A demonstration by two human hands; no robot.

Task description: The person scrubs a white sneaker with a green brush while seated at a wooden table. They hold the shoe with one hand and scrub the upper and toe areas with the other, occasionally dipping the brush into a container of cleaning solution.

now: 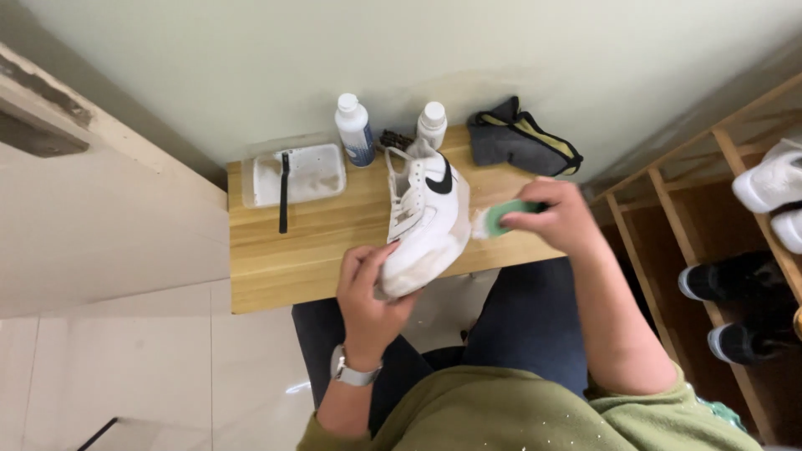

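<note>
Left hand [368,288] gripping toe of white sneaker [426,221] on tabletop [292,250] — right hand [555,217], at three o'clock, closed around green brush [501,219] touching its side.

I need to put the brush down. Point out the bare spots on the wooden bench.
The wooden bench is bare along its front left, between the clear tray and the left hand holding the white sneaker. The back edge is crowded: two white bottles, grey cloth. The right hand with the green brush covers the right end.
</note>
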